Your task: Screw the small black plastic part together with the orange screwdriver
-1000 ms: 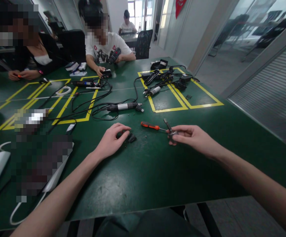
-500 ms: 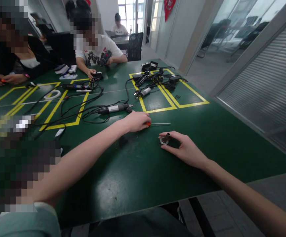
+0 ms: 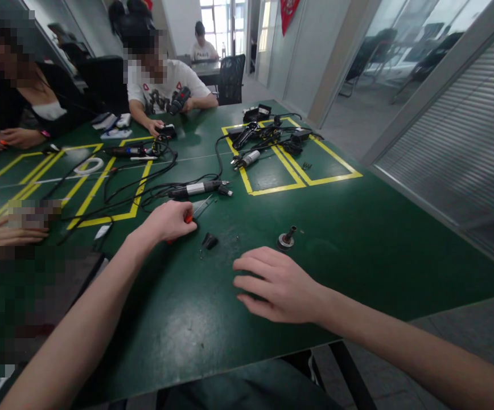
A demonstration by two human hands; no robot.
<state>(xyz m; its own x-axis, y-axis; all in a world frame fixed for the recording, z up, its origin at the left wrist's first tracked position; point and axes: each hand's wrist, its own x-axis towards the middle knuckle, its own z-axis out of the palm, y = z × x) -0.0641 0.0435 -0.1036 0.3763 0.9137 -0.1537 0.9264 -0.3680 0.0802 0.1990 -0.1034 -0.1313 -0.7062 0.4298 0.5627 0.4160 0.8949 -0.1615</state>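
My left hand (image 3: 171, 221) is closed around the orange handle of a screwdriver (image 3: 202, 208), whose thin metal shaft points up and to the right. Just right of it, a small black part (image 3: 210, 241) lies on the green table, with tiny screws (image 3: 201, 251) close by. My right hand (image 3: 272, 282) hovers low over the table, palm down, fingers apart and holding nothing. Beyond its fingers stands a round metal part with a short shaft (image 3: 285, 240), untouched. Behind my left hand lies a slim black and silver power tool (image 3: 196, 188) with a cable.
Yellow tape frames (image 3: 276, 188) mark the table (image 3: 379, 245). Cables and tools (image 3: 258, 134) pile up inside the right frame, with a small spring (image 3: 307, 165) nearby. A co-worker across the table holds a drill (image 3: 180, 100). Another person's hand (image 3: 12, 236) rests at the left.
My left hand has moved left with the screwdriver, uncovering the black part. My right hand has let go of the round metal part and drawn back toward me and left.
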